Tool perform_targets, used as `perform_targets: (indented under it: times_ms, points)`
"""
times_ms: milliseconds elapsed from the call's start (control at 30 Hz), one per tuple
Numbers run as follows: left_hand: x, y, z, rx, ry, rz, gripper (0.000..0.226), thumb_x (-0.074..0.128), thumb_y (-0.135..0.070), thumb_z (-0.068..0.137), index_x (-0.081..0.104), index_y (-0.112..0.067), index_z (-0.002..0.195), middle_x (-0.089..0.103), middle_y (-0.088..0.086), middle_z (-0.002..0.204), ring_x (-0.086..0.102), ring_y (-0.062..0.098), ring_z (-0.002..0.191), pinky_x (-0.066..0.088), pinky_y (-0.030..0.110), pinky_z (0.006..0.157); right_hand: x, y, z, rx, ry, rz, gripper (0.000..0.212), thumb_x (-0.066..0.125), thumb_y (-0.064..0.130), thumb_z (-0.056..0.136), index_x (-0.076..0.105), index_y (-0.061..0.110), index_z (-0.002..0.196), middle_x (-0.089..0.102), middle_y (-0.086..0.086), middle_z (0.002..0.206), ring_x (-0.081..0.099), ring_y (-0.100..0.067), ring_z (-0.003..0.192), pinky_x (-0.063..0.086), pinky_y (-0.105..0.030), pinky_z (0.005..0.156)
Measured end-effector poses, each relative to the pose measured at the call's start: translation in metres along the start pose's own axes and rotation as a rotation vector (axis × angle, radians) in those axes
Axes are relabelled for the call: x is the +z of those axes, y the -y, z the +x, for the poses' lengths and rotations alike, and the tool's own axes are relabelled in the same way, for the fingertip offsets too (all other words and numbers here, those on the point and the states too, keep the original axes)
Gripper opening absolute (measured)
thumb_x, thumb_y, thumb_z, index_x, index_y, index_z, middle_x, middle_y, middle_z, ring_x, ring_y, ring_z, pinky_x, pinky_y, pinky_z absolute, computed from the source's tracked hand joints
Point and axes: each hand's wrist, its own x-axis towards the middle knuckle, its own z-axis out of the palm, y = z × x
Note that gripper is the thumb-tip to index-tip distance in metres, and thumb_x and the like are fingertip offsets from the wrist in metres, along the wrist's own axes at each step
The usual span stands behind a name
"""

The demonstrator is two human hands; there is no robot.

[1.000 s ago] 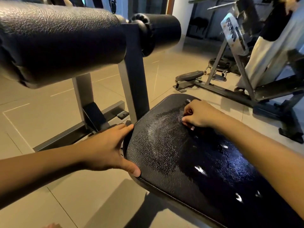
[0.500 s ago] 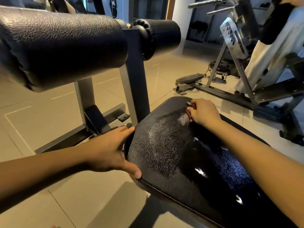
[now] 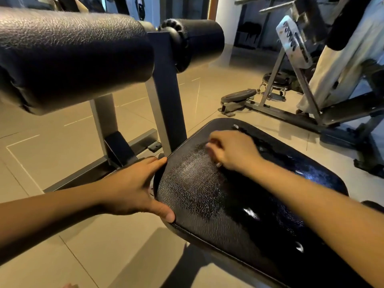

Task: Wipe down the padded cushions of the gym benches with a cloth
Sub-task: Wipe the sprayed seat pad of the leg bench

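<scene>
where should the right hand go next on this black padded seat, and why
Probably sweep the right hand toward the near left of the black padded seat cushion: the surface there looks dull and dry, while the right side gleams as if wet. The left hand grips the cushion's end, steadying it.

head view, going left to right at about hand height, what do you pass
left hand gripping the cushion's edge → cracked patch of the seat cushion → right hand, fingers curled, on top of the cushion → steel frame of the next bench
</scene>
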Motion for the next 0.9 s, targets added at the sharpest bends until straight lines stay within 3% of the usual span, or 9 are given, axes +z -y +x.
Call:
perform_targets:
  times_ms: [100,167,333,400,433,633,700,800,900]
  points:
    - [0.001,0.000,-0.001,-0.008,-0.001,0.006,0.141,0.081,-0.086,0.044,0.014,-0.042,0.160,0.038,-0.023,0.147,0.041,0.005,0.134,0.044,0.037,0.114,-0.003,-0.052,0.013,0.292,-0.063,-0.097,0.025,0.053,0.039,0.102,0.067,0.023,0.115,0.072,-0.008,0.112,0.064,-0.034,0.106,0.051,-0.039,0.083]
    - [0.000,0.000,-0.002,-0.016,0.000,0.011,0.140,0.081,-0.085,0.045,0.014,-0.042,0.160,0.037,-0.023,0.147,0.040,0.005,0.135,0.043,0.036,0.115,-0.001,-0.033,0.008,0.274,-0.072,-0.090,0.022,0.052,0.037,0.102,0.066,0.023,0.112,0.072,-0.008,0.109,0.064,-0.034,0.104,0.050,-0.039,0.081]
    - [0.000,0.000,-0.002,-0.032,0.007,0.010,0.141,0.081,-0.086,0.043,0.016,-0.041,0.160,0.035,-0.024,0.149,0.041,0.005,0.134,0.046,0.035,0.113,-0.008,0.075,-0.038,-0.155,0.018,0.209,0.017,0.060,0.039,0.097,0.069,0.025,0.101,0.073,0.001,0.098,0.066,-0.028,0.094,0.051,-0.038,0.076]
    - [-0.001,0.002,-0.003,-0.035,0.003,0.019,0.142,0.080,-0.087,0.042,0.015,-0.041,0.160,0.034,-0.025,0.149,0.041,0.005,0.135,0.046,0.035,0.113,-0.008,0.083,-0.059,-0.358,0.030,0.180,0.016,0.059,0.037,0.098,0.067,0.023,0.098,0.068,0.000,0.091,0.064,-0.027,0.084,0.050,-0.038,0.069]
    - [-0.001,0.002,-0.002,-0.040,0.004,0.028,0.144,0.080,-0.088,0.042,0.014,-0.040,0.160,0.033,-0.025,0.150,0.040,0.006,0.136,0.045,0.036,0.113,-0.008,0.072,-0.059,-0.360,0.009,0.165,0.017,0.058,0.038,0.099,0.065,0.023,0.098,0.067,0.001,0.091,0.064,-0.026,0.084,0.049,-0.038,0.068]
    - [-0.003,-0.004,0.001,-0.070,0.050,0.055,0.150,0.082,-0.085,0.042,0.006,-0.038,0.162,0.026,-0.020,0.158,0.035,0.010,0.141,0.040,0.036,0.117,-0.018,-0.081,-0.036,0.332,-0.075,-0.121,0.021,0.055,0.040,0.101,0.069,0.025,0.101,0.073,-0.005,0.100,0.065,-0.033,0.097,0.041,-0.034,0.069]
    - [-0.005,-0.010,0.003,-0.070,0.079,0.072,0.152,0.084,-0.082,0.043,0.002,-0.036,0.162,0.018,-0.018,0.161,0.027,0.014,0.147,0.035,0.037,0.120,-0.019,-0.079,-0.044,0.395,-0.082,-0.114,0.021,0.056,0.039,0.101,0.070,0.022,0.104,0.074,-0.009,0.101,0.065,-0.036,0.097,0.046,-0.036,0.072]
    - [-0.004,-0.025,0.007,-0.035,0.102,0.190,0.147,0.082,-0.077,0.054,-0.008,-0.033,0.162,-0.004,-0.020,0.165,0.003,0.015,0.153,0.014,0.033,0.123,-0.016,-0.019,-0.056,0.242,-0.035,0.032,0.021,0.059,0.042,0.098,0.069,0.024,0.102,0.074,-0.003,0.099,0.066,-0.033,0.097,0.054,-0.041,0.079]
    - [0.006,-0.039,0.012,0.019,0.140,0.408,0.145,0.070,-0.086,0.058,-0.017,-0.032,0.160,-0.017,-0.017,0.166,-0.011,0.012,0.154,-0.004,0.027,0.117,-0.017,0.051,-0.094,-0.110,0.033,0.147,0.021,0.057,0.042,0.096,0.065,0.022,0.092,0.068,0.002,0.087,0.065,-0.028,0.084,0.052,-0.040,0.068]
